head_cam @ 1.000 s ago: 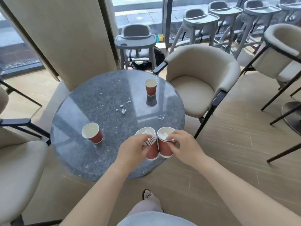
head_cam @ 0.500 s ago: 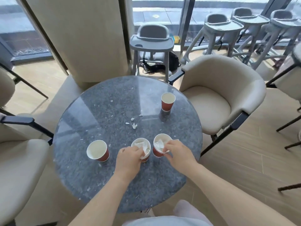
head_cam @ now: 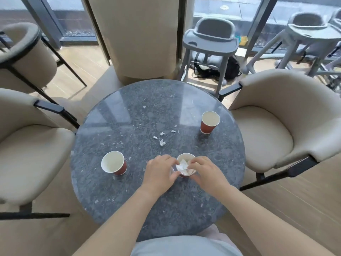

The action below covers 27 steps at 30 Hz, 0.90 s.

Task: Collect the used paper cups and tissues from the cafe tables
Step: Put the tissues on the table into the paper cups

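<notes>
On the round grey stone table (head_cam: 129,111) stands a red paper cup stack (head_cam: 186,157) with crumpled white tissue (head_cam: 182,166) inside. My left hand (head_cam: 159,172) grips its left side, and my right hand (head_cam: 207,172) grips its right side, fingertips at the rim over the tissue. Only one rim shows between the hands. An empty red paper cup (head_cam: 113,162) stands to the left of my hands. Another red cup (head_cam: 210,121) stands at the far right of the table. Small tissue scraps (head_cam: 162,142) lie near the table's middle.
Beige armchairs stand to the left (head_cam: 31,150) and right (head_cam: 273,126) of the table. A wide beige pillar (head_cam: 136,37) rises behind it. Grey high chairs (head_cam: 210,39) and a dark bag (head_cam: 228,69) are by the windows at the back.
The two cups held side by side have come together into one between my hands. The view has shifted closer over the table.
</notes>
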Tool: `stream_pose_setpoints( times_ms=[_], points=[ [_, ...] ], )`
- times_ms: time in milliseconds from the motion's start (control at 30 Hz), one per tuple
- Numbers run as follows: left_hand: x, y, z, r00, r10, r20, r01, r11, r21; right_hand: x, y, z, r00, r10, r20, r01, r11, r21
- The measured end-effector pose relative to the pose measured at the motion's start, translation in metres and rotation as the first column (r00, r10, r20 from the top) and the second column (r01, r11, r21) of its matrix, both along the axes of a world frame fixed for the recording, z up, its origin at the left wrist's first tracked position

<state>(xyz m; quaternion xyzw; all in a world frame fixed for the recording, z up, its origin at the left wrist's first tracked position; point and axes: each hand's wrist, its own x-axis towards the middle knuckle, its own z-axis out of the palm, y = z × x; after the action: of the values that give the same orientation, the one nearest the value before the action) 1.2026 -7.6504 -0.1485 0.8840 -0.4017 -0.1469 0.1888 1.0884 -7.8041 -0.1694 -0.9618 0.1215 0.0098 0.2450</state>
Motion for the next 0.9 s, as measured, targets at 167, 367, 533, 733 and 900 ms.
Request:
stream_pose_setpoints(
  times_ms=[167, 367, 533, 733, 900],
  points=[
    [-0.004, -0.022, -0.005, 1.000, 0.006, -0.030, -0.006, 1.000, -0.002, 0.003, -0.044, 0.006, 0.998, 0.062, -0.007, -0.062, 0.998, -0.003],
    [-0.017, -0.046, -0.015, 0.999, 0.036, 0.006, -0.037, 0.992, 0.123, 0.009, -0.081, 0.001, 0.987, 0.145, -0.067, -0.145, 0.989, 0.015],
    [-0.024, -0.063, -0.021, 0.990, 0.140, -0.016, -0.134, 0.970, 0.202, 0.014, -0.103, -0.009, 0.952, 0.246, -0.183, -0.246, 0.969, 0.024],
    [-0.035, -0.072, -0.026, 0.932, 0.362, 0.032, -0.360, 0.910, 0.206, 0.020, -0.117, -0.025, 0.857, 0.436, -0.275, -0.441, 0.896, 0.045],
    [-0.041, -0.078, -0.029, 0.891, 0.451, 0.042, -0.451, 0.875, 0.175, 0.019, -0.123, -0.041, 0.739, 0.549, -0.391, -0.588, 0.809, 0.025]
  ],
)
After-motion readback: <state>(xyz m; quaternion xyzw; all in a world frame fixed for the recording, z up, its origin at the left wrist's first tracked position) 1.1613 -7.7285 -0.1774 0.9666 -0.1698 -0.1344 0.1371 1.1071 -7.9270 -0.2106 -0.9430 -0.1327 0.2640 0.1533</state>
